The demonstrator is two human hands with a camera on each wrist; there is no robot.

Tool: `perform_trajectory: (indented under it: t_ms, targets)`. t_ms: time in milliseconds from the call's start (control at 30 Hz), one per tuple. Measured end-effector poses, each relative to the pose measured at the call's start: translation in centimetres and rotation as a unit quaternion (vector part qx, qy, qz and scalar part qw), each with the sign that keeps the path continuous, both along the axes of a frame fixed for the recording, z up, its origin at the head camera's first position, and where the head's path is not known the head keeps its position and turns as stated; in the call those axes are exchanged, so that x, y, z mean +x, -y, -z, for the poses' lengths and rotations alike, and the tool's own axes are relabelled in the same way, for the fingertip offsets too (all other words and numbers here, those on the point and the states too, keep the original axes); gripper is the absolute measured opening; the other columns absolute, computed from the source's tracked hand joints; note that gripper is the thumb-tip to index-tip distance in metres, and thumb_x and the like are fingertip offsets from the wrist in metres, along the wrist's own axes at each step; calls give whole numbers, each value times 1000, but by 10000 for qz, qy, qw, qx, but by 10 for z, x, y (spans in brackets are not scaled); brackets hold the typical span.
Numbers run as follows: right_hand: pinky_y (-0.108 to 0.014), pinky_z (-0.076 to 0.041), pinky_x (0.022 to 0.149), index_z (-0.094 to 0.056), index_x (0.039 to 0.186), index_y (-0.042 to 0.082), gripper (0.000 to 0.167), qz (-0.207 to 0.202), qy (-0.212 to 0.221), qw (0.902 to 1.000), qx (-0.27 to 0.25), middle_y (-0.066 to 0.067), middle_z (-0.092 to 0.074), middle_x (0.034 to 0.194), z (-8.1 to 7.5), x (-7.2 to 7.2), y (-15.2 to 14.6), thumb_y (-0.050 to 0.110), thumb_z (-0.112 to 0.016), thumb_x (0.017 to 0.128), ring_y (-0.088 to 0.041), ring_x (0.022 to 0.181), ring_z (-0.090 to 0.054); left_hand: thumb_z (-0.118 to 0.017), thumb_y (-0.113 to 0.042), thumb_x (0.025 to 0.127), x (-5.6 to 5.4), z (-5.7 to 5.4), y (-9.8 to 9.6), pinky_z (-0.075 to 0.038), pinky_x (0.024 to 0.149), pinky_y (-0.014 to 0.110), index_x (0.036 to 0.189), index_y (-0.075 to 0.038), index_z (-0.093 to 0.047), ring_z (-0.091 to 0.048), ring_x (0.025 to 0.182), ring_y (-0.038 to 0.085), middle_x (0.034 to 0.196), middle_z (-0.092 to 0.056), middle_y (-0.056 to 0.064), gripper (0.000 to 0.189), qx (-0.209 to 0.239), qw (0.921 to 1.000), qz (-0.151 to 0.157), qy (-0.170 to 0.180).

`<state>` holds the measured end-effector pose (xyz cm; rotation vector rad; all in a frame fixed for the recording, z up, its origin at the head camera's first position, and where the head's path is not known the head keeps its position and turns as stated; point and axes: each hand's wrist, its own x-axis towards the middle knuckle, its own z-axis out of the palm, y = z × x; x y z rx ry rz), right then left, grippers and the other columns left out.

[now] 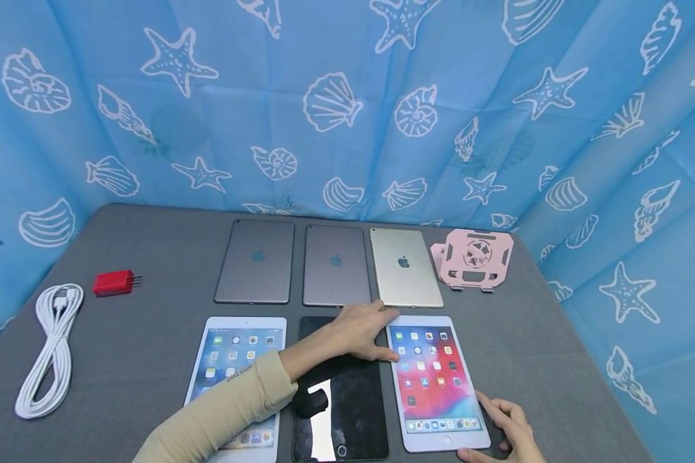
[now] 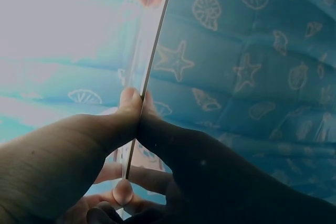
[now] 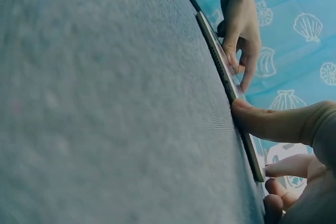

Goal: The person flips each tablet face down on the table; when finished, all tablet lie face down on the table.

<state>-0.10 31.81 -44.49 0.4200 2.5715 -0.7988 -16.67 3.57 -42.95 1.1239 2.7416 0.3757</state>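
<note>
A white-framed tablet (image 1: 437, 382) lies screen up at the front right, its screen lit with app icons. My left hand (image 1: 359, 331) holds its upper left corner, thumb at the left side and fingers at the top edge. At the lower right corner my right hand (image 1: 506, 427) grips the tablet, thumb by the bottom edge and fingers along the right side. The right wrist view shows the right thumb (image 3: 268, 121) against the tablet's thin edge (image 3: 247, 145). My left forearm crosses a black tablet (image 1: 359, 399) with a dark screen and partly covers another lit white tablet (image 1: 237, 341).
Behind stand in a row two grey tablets (image 1: 255, 270) (image 1: 336, 270) and a gold tablet (image 1: 408, 270), backs up. A pink stand (image 1: 477, 257) is at their right. A red plug adapter (image 1: 113, 283) and a coiled white cable (image 1: 60, 354) lie left on the grey cloth (image 1: 145, 360).
</note>
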Motion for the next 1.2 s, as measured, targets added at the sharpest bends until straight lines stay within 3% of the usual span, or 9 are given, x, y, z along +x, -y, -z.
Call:
perform_trajectory:
  t_ms: [233,400,567,667,833,933,1200]
  targets:
    - [-20,-39,72,-36,157,1,105,100,-41,9997,-213,-16,-41,136,0,0,0,42,-89,77,-27,116,-43,-72,-63,87,3,-1,0,-48,71,27,150,-17,-51,-59,88,15,133,-64,7,81,128,9999,11,-40]
    - [-21,-55,80,-34,155,0,104,423,-156,9949,-898,-18,-41,140,-1,1,4,32,-92,75,-23,116,-53,-72,-63,87,2,-1,-1,-47,70,27,151,-17,-50,-61,91,15,132,-65,7,82,114,9999,7,-28]
    - [-32,-60,90,-18,158,1,108,1081,-46,9670,-2308,-26,-29,151,-4,4,7,7,-89,77,-25,114,-62,-72,-62,87,2,-1,-2,-47,68,27,152,-17,-49,-62,91,15,131,-66,7,82,131,9999,40,-56]
    - [-37,-60,90,-12,160,5,110,1339,11,9514,-2775,-30,-28,158,-6,6,9,0,-86,78,-26,115,-64,-72,-61,88,2,-1,-4,-49,70,28,152,-16,-48,-62,92,15,133,-66,6,82,148,9999,34,-37]
    - [-39,-61,90,-16,160,12,109,1538,-304,9435,-2920,-23,-31,159,-12,9,11,-5,-85,77,-25,112,-68,-70,-62,89,3,0,-7,-53,77,29,153,-17,-46,-65,105,15,139,-65,4,82,120,9999,11,-88]
    - [-38,-61,89,-17,160,14,109,1417,-427,9443,-2939,-19,-30,160,-15,11,12,-6,-84,76,-24,110,-69,-69,-63,89,3,0,-8,-54,81,30,153,-17,-45,-64,108,14,141,-64,3,82,113,9999,-5,-119]
    - [-40,-61,87,-13,160,16,107,1282,-274,9440,-3028,-21,-28,159,-22,12,13,2,-84,80,-31,111,-69,-71,-62,88,3,1,-11,-55,87,32,152,-15,-46,-64,107,14,140,-64,4,82,207,9997,58,-121]
